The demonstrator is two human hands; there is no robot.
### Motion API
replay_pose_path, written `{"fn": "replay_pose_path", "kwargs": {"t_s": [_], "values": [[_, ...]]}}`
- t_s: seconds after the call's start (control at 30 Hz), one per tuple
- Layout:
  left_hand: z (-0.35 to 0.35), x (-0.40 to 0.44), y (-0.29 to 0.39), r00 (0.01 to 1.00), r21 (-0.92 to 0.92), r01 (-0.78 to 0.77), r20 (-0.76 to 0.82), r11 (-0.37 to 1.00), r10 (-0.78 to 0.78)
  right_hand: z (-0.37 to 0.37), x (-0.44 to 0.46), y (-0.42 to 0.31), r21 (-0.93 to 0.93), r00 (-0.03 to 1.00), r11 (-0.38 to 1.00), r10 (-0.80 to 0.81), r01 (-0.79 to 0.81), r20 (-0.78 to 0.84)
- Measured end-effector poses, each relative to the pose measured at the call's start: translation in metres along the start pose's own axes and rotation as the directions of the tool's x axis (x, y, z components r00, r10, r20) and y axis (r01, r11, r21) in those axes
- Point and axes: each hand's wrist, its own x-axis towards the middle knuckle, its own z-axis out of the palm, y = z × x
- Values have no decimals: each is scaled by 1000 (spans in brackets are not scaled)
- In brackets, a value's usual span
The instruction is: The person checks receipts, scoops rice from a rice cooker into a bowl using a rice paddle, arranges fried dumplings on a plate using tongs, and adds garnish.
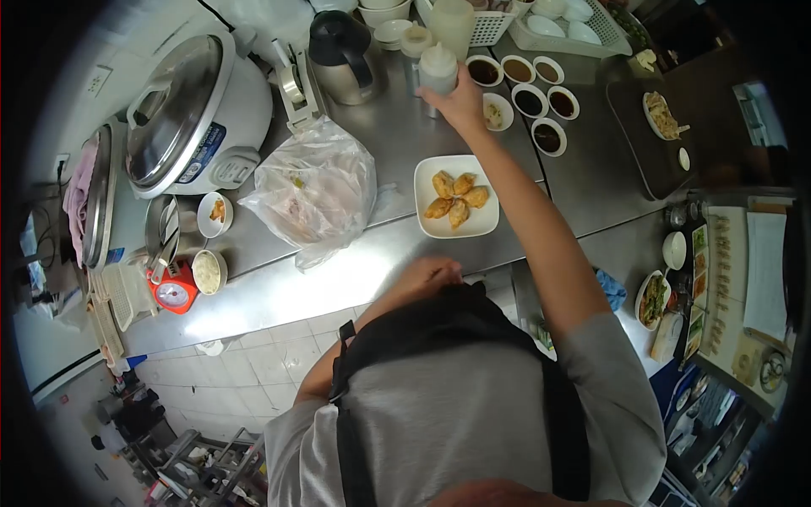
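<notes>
My right hand [460, 103] reaches to the back of the steel counter, its fingers wrapped round a squeeze bottle [438, 66] with a pale nozzle cap. Another squeeze bottle [416, 42] stands just behind it. Close to that hand is a small white bowl [497, 111] with pale, green-flecked contents. Nearer to me, a square white plate [427, 226] carries several golden fried dumplings [457, 196]. My left hand [429, 275] is in front of my apron at the counter's near edge, its fingers curled in; no object shows in it.
Several small bowls of dark sauce [530, 100] sit right of the bottles. Left of the plate lies a clear plastic bag [314, 190]. Beyond it are a rice cooker [190, 118], a steel jug [340, 59] and a red scale [174, 289]. A brown tray [629, 127] stands at the right.
</notes>
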Motion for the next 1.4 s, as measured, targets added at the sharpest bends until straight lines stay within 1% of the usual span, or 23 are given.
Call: {"fn": "replay_pose_path", "kwargs": {"t_s": [0.03, 0.13, 0.17, 0.2, 0.23, 0.27, 0.33, 0.37, 0.43, 0.47, 0.53, 0.6, 0.63, 0.73, 0.77, 0.83, 0.93, 1.03, 1.13, 1.23, 1.27, 1.33, 1.4], "values": [[-7, -7, -3, 1000, -2, 11, -28, 1000, -11, 6, -1, 2, -19, 988, 996, -94, 93, -118], [-26, -26, -10, 994, 5, 73, -86, 997, -72, -22, -26, -31, 18, 975, 998, -61, 66, -213], [-32, -30, -14, 990, 16, 110, -93, 994, -108, -41, -34, -36, 28, 972, 988, -144, 152, -183], [-37, -32, -19, 985, 27, 145, -102, 989, -141, -62, -43, -44, -31, 955, 968, -253, 251, -158], [-42, -32, -26, 982, 96, 159, -120, 983, -147, -84, -53, -53, -85, 925, 934, -357, 348, -128], [-47, -30, -28, 979, 104, 182, -116, 978, -169, -106, -67, -62, -220, 945, 923, -327, 316, -13], [-57, -23, -31, 972, 127, 221, -109, 967, -208, -144, -92, -73, -479, 958, 832, -212, 281, 194], [-62, -20, -20, 956, 237, 290, -108, 927, -271, -155, -101, -68, -523, 957, 810, -156, 265, 244], [-65, -13, -22, 980, 281, 165, -157, 946, -124, -172, -119, -55, -606, 945, 759, -38, 239, 326], [-67, -12, -25, 982, 305, 106, -180, 947, -52, -177, -127, -49, -638, 933, 726, -15, 258, 360], [-73, -8, -29, 978, 279, 110, -202, 954, -54, -185, -136, -42, -691, 907, 655, 23, 304, 421], [-78, -6, -23, 971, 251, 97, -236, 963, -36, -185, -138, -43, -682, 890, 637, -12, 359, 457], [-78, -3, -23, 962, 197, 109, -267, 974, -54, -184, -142, -43, -678, 880, 628, -23, 382, 474], [-74, -3, -21, 948, 214, 85, -318, 973, -13, -175, -137, -27, -669, 837, 544, -124, 506, 533], [-73, -4, -17, 946, 235, 107, -322, 966, -26, -170, -134, -27, -672, 838, 532, -148, 515, 526], [-68, -7, -18, 937, 181, 137, -341, 974, -69, -160, -123, -33, -676, 834, 504, -206, 538, 511], [-64, -12, -26, 932, 137, 167, -344, 976, -111, -143, -111, -40, -620, 808, 524, -301, 584, 506], [-62, -16, -32, 933, 145, 171, -341, 974, -113, -131, -112, -49, -579, 734, 474, -267, 664, 624], [-63, -19, -30, 926, 184, 176, -364, 967, -100, -139, -117, -47, -577, 735, 507, -187, 641, 652], [-63, -17, -22, 914, 219, 198, -394, 955, -99, -162, -104, -38, -553, 767, 644, -84, 529, 636], [-62, -16, -20, 910, 230, 209, -402, 950, -102, -164, -100, -35, -528, 800, 712, -77, 462, 596], [-60, -11, -27, 918, 180, 162, -388, 970, -81, -164, -88, -30, -459, 860, 829, -52, 321, 507], [-56, -1, -40, 930, 89, 103, -362, 991, -64, -156, -72, -29, -374, 894, 891, -73, 258, 443]]}}
